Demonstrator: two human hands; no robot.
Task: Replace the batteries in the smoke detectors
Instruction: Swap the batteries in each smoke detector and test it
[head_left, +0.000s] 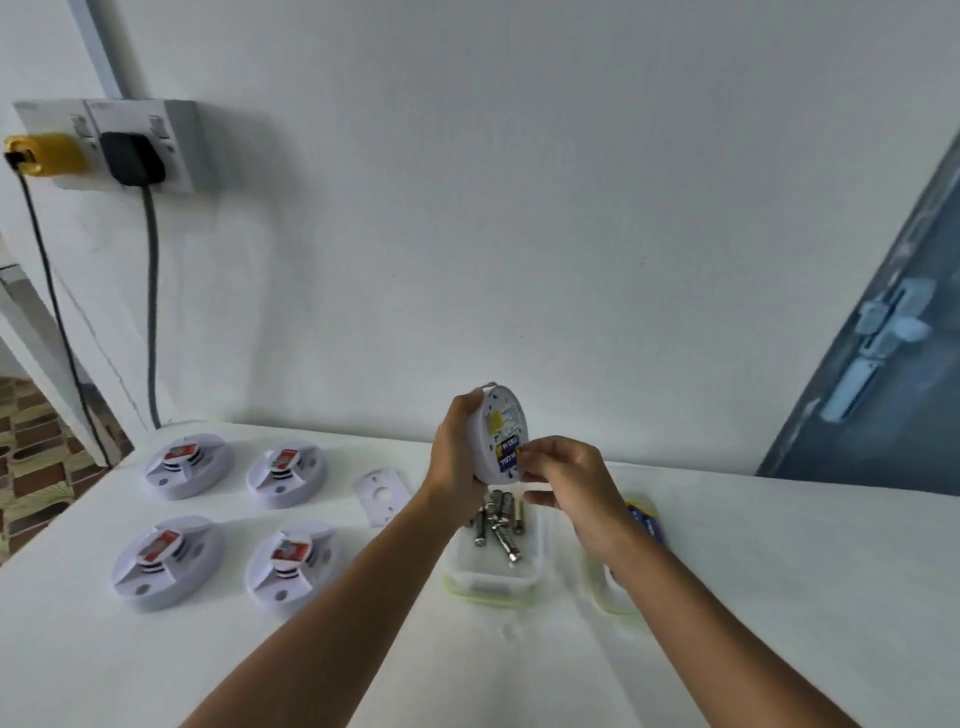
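The left hand (457, 447) gripped a round white smoke detector (496, 434) by its rim, holding it on edge above the surface (779, 571) with its back turned toward the right hand. The right hand (569, 480) had its thumb and forefinger pinched on the blue-and-yellow batteries (509, 453) seated in the detector's back; its other fingers were loosely curled beneath.

Directly under the held detector stood a clear container (491, 584) with a yellow-green rim, holding a pile of loose grey batteries (500, 519). Just beside it, partly hidden by the right forearm, lay a second clear container (613, 597); blue batteries (644, 522) showed next to the wrist.

To the left, a small white mounting plate (382, 493) lay flat. Farther left, four more smoke detectors (236, 519) sat in two rows of two, each with a red-and-white label on its raised centre.

On the wall behind, a double socket (176, 111) carried a yellow plug (49, 153) and a black plug (132, 158), cables hanging down. A blue door (883, 364) stood at the right.
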